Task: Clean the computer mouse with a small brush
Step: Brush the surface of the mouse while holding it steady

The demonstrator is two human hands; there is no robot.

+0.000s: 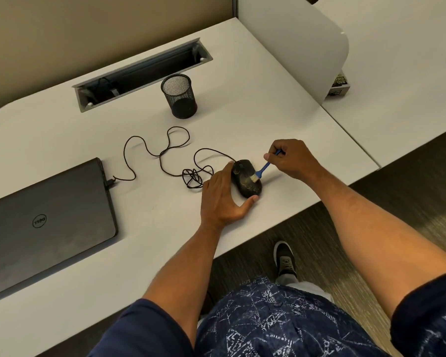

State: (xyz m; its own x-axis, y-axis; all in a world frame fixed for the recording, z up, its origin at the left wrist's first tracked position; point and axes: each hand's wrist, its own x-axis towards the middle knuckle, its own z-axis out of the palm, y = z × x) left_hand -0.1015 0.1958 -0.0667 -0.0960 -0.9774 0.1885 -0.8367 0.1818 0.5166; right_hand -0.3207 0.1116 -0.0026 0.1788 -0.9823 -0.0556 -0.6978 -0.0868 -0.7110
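Note:
A black computer mouse (245,181) with pale dusty streaks lies on the white desk (255,117), near its front edge. My left hand (220,195) cups the mouse from the left, thumb at its near end and fingers along its far side. My right hand (291,158) pinches a small blue brush (263,170) by the handle. Its pale bristles rest on the right top of the mouse. The mouse's thin black cable (165,155) winds in loose loops to the left.
A shut dark laptop (44,222) lies at the left with the cable plugged into its side. A black mesh pen cup (179,99) stands behind the mouse. An open cable tray (142,73) is set into the desk. A white divider (307,47) rises at the right.

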